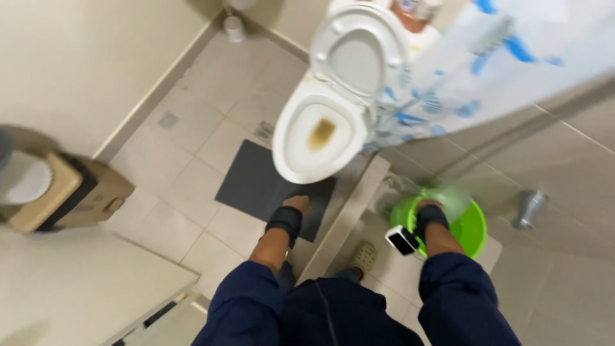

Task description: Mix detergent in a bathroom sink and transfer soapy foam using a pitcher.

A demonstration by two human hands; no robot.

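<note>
My right hand (428,206) reaches down into a green plastic basin (473,230) on the shower floor; its fingers are blurred, so what they grip is unclear. A small white device (401,240) is strapped by that wrist, above a black wristband. My left hand (296,205) hangs with fingers curled, holding nothing, just in front of the white toilet bowl (291,154). The bowl's seat and lid (355,54) are up, with brownish staining in the water. Both arms wear dark blue sleeves.
A grey mat (250,182) lies in front of the toilet. A low tiled curb (355,205) divides the floor. A white and blue shower curtain (500,57) hangs at the right. A metal fitting (528,208) sits on the tiles. A paper dispenser (57,189) is at the left wall.
</note>
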